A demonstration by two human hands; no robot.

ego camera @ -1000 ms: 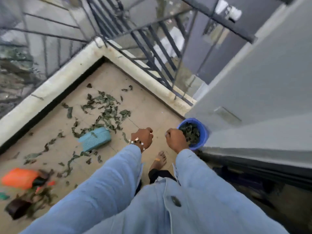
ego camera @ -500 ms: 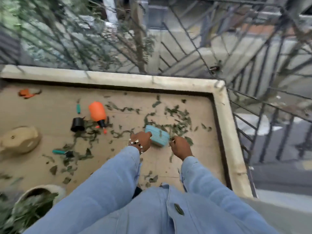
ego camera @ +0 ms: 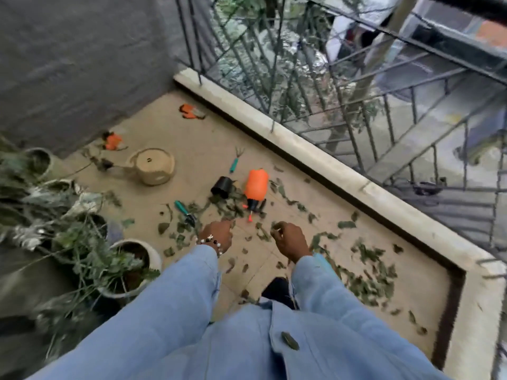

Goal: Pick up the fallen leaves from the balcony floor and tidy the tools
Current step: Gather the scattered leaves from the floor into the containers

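Above the leaf-strewn floor (ego camera: 208,149), left hand (ego camera: 216,235) curled, right hand (ego camera: 289,239) curled, contents unclear.

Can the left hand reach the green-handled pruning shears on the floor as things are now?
Probably yes. The left hand is just near of the shears, which lie among loose leaves; nothing solid stands between them.

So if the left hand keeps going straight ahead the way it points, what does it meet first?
Probably the leaf litter just beyond the left hand, with the black pot further on; depth is unclear.
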